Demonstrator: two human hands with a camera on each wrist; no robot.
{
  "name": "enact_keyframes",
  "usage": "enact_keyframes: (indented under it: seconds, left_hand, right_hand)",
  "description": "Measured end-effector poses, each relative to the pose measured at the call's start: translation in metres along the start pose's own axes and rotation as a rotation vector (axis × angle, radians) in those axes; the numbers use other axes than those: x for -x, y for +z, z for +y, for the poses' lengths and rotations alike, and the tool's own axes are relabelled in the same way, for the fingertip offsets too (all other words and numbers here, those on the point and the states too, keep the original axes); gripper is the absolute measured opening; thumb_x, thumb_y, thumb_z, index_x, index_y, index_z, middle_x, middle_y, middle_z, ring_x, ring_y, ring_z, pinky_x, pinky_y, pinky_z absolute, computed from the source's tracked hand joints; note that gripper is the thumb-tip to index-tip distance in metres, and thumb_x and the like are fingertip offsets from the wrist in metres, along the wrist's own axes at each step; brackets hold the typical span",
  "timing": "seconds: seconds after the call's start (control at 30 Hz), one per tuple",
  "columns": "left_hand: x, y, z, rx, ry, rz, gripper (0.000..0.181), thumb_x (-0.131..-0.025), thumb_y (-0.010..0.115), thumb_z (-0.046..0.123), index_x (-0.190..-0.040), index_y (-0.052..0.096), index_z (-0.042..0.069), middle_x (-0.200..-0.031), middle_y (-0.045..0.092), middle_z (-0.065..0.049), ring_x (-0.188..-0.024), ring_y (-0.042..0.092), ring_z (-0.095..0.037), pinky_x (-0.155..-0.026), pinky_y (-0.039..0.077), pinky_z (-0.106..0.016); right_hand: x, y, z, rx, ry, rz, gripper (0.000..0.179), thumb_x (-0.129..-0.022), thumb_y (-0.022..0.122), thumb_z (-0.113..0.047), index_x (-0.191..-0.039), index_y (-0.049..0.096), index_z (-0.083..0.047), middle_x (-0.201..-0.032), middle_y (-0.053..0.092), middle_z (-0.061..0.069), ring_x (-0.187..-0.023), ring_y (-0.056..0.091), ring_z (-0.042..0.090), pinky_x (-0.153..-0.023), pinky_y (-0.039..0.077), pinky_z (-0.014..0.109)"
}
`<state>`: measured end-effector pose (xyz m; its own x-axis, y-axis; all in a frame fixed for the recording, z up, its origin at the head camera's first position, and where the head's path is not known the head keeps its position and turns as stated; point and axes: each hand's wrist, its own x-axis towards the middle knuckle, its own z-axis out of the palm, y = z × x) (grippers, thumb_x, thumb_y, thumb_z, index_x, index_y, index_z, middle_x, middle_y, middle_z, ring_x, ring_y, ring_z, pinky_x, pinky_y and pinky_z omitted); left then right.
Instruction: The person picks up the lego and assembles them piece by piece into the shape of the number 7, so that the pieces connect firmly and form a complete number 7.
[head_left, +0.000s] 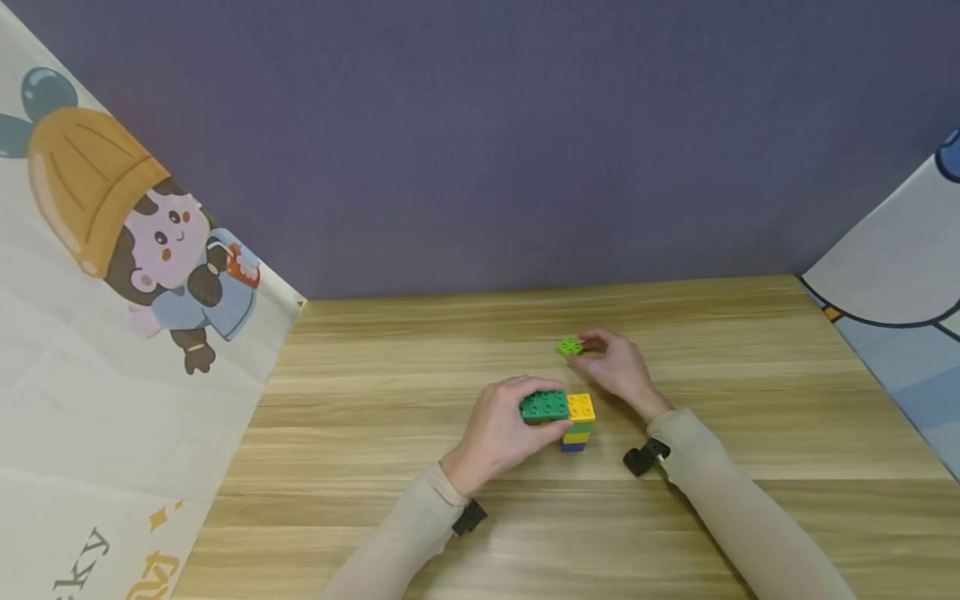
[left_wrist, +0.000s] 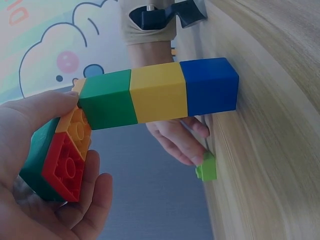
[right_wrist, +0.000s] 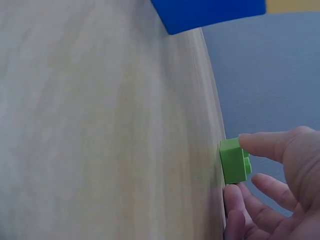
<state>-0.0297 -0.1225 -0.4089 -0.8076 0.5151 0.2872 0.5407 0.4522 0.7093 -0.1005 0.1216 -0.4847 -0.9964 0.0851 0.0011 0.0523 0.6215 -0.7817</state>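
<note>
My left hand grips the upper end of a toy brick build, thumb on one side and fingers on the other. On top of it is a dark green brick beside a yellow studded top. Below hangs a column of a green brick, a yellow brick and a blue brick, the blue lowest. A red brick shows under the dark green one. Farther back, my right hand pinches a small lime green brick at the tabletop, its studs facing up.
The wood-grain table runs back to a dark grey-blue panel. A white sheet with cartoon prints borders the left side, and another printed sheet borders the right. Each sleeve carries a black wrist mount.
</note>
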Motion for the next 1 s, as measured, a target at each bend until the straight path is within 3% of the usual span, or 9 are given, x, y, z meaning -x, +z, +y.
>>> enact_keyframes:
  seconds: [0.33, 1.0]
  left_hand:
    - [-0.0003, -0.0011, 0.0002, -0.005, -0.003, -0.002, 0.043, -0.084, 0.092, 0.026, -0.124, 0.079, 0.017, -0.120, 0.081, 0.001, -0.102, 0.073, -0.013, -0.084, 0.056, -0.023]
    - [0.0005, -0.0002, 0.0003, 0.001, -0.005, 0.001, 0.042, -0.084, 0.092, 0.025, -0.124, 0.079, 0.018, -0.120, 0.080, 0.002, -0.103, 0.074, -0.012, -0.085, 0.056, -0.023]
  right_hand:
    - [-0.0031, 0.0017, 0.0001, 0.039, -0.029, 0.009, 0.050, -0.094, 0.081, -0.031, -0.136, 0.068, -0.007, -0.128, 0.076, 0.018, -0.121, 0.069, 0.041, -0.106, 0.051, 0.059]
    - [-0.0009, 0.0017, 0.0003, 0.054, -0.039, 0.010, 0.045, -0.095, 0.080, -0.030, -0.132, 0.072, -0.007, -0.126, 0.076, 0.018, -0.115, 0.072, 0.038, -0.100, 0.055, 0.057]
